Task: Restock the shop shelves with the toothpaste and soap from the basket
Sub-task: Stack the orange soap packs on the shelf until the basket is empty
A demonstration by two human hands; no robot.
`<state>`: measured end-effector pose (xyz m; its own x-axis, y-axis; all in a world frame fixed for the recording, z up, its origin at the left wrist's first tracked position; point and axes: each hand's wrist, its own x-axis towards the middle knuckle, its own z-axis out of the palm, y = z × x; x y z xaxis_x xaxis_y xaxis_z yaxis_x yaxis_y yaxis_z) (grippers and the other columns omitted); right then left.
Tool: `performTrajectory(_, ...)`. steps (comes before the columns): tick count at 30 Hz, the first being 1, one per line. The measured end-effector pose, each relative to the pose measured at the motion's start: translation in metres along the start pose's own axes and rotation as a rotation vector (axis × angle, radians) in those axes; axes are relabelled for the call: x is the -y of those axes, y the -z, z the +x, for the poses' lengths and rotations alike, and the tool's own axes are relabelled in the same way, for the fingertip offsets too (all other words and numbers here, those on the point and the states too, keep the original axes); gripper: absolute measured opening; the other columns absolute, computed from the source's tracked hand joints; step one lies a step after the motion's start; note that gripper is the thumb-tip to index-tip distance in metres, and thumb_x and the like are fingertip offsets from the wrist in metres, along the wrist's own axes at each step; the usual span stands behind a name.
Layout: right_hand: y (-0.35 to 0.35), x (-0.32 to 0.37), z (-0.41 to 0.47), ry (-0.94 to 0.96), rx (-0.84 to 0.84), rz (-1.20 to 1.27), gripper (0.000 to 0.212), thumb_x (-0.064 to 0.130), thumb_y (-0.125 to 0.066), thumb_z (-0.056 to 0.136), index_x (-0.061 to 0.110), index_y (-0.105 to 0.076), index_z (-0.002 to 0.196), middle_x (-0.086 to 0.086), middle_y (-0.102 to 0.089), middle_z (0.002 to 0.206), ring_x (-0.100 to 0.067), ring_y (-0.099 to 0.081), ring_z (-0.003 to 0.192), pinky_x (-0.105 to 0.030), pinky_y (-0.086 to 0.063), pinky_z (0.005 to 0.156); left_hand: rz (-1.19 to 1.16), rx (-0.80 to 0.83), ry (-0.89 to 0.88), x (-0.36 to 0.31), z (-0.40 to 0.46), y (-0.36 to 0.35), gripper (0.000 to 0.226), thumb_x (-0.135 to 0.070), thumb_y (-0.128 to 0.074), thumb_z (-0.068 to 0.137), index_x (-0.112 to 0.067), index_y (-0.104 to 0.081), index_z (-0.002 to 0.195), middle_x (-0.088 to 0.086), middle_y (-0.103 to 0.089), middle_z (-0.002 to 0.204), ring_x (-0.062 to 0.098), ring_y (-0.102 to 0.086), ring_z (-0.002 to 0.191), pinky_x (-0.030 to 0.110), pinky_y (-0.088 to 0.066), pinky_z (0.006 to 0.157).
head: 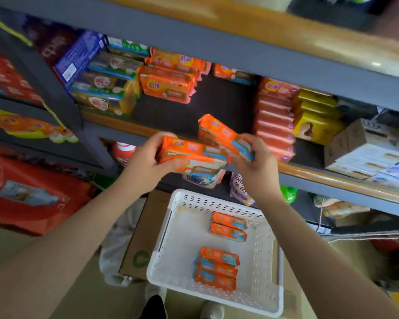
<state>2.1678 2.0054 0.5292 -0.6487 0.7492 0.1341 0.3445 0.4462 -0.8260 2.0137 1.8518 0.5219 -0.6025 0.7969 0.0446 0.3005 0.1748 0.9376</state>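
Lying in the white basket [258, 268] nearest the viewer are two small stacks of orange soap packs [217, 268], long axes running left to right. Above it, the left hand [145, 166] grips an orange pack [191, 155] held level and crosswise, while the right hand [256, 166] clasps a second pack [224, 134] tilted up to the left. Beyond them, matching orange packs [168, 84] sit stacked on the dark shelf [217, 104].

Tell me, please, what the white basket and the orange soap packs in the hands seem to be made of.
The white basket looks like moulded plastic, matte, with rows of punched slots in its walls. The orange soap packs seem wrapped in thin glossy printed film, plastic or coated paper; the blur leaves this open.
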Motion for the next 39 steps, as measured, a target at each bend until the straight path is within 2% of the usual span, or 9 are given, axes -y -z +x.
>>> performTrajectory(5,-0.006,0.004,0.045,-0.047,-0.123,0.039,0.035,0.007,-0.063,0.081,0.011,-0.058,0.115,0.004,-0.060,0.097,-0.010,-0.056,0.089,-0.008,-0.043,0.069,-0.025,-0.095,-0.118,-0.006,0.044,-0.001,0.035,-0.042,-0.066,0.063,-0.040,-0.046,0.093,-0.020,-0.056,0.089,-0.015,-0.057,0.080,0.002,-0.043,0.069)
performTrajectory(9,-0.011,0.002,0.081,-0.016,-0.078,-0.005,0.034,0.014,-0.067,0.081,0.010,-0.060,0.114,0.001,-0.064,0.102,-0.011,-0.059,0.092,-0.017,-0.045,0.076,-0.056,-0.113,-0.146,-0.003,0.071,0.008,0.035,-0.040,-0.068,0.063,-0.040,-0.048,0.092,-0.022,-0.056,0.092,-0.015,-0.058,0.080,0.003,-0.044,0.069)
performTrajectory(12,-0.013,0.000,0.108,0.034,-0.015,-0.179,0.036,0.014,-0.067,0.081,0.009,-0.061,0.116,-0.003,-0.066,0.107,-0.017,-0.060,0.099,-0.011,-0.035,0.071,0.010,-0.079,-0.146,0.000,0.088,0.010,0.037,-0.027,-0.073,0.070,-0.039,-0.044,0.090,-0.020,-0.055,0.089,-0.017,-0.056,0.076,0.003,-0.044,0.068)
performTrajectory(17,-0.016,-0.013,0.137,-0.003,-0.022,-0.269,0.042,0.031,-0.070,0.079,0.011,-0.063,0.115,-0.009,-0.066,0.114,-0.023,-0.059,0.107,-0.016,-0.033,0.071,0.098,-0.076,-0.095,0.011,0.111,-0.006,0.040,-0.022,-0.071,0.077,-0.027,-0.039,0.102,-0.018,-0.052,0.089,0.004,-0.054,0.085,0.018,-0.045,0.076)
performTrajectory(20,-0.023,-0.028,0.154,0.009,-0.113,-0.383,0.044,0.038,-0.068,0.079,0.015,-0.063,0.117,-0.014,-0.062,0.117,-0.029,-0.056,0.110,-0.026,-0.041,0.083,0.214,-0.100,-0.085,0.016,0.117,-0.013,0.036,-0.028,-0.068,0.078,-0.024,-0.042,0.103,-0.007,-0.057,0.098,0.012,-0.053,0.095,0.024,-0.044,0.078)
performTrajectory(23,-0.030,-0.034,0.167,0.002,-0.164,-0.603,0.039,0.021,-0.054,0.089,0.023,-0.054,0.128,-0.018,-0.047,0.130,-0.037,-0.041,0.120,-0.036,-0.037,0.098,0.595,-0.186,-0.088,0.019,0.126,-0.016,0.043,-0.041,-0.068,0.075,-0.020,-0.053,0.109,0.006,-0.051,0.119,0.028,-0.043,0.114,0.040,-0.039,0.091)
performTrajectory(27,-0.029,-0.027,0.189,0.036,-0.104,-0.749,0.044,0.021,-0.059,0.087,0.025,-0.052,0.130,-0.014,-0.048,0.129,-0.036,-0.042,0.120,-0.041,-0.043,0.097,0.523,-0.138,-0.092,0.013,0.139,-0.021,0.044,-0.036,-0.067,0.078,-0.017,-0.053,0.115,0.007,-0.055,0.119,0.023,-0.052,0.109,0.028,-0.038,0.081)
performTrajectory(32,-0.025,-0.021,0.213,0.043,-0.083,-0.727,0.033,0.008,-0.057,0.087,0.007,-0.055,0.121,-0.018,-0.060,0.117,-0.037,-0.057,0.107,-0.039,-0.050,0.090,0.543,-0.180,-0.103,0.008,0.148,-0.023,0.049,-0.030,-0.069,0.079,-0.016,-0.047,0.121,0.005,-0.054,0.124,0.022,-0.051,0.114,0.028,-0.039,0.086)
performTrajectory(39,-0.030,-0.021,0.225,0.093,-0.180,-0.930,0.037,-0.003,-0.042,0.090,0.001,-0.046,0.127,-0.020,-0.046,0.128,-0.036,-0.040,0.122,-0.043,-0.045,0.087,0.643,-0.271,-0.149,0.006,0.147,-0.035,0.045,-0.035,-0.067,0.080,-0.017,-0.047,0.116,0.005,-0.061,0.114,0.023,-0.059,0.105,0.031,-0.045,0.082)
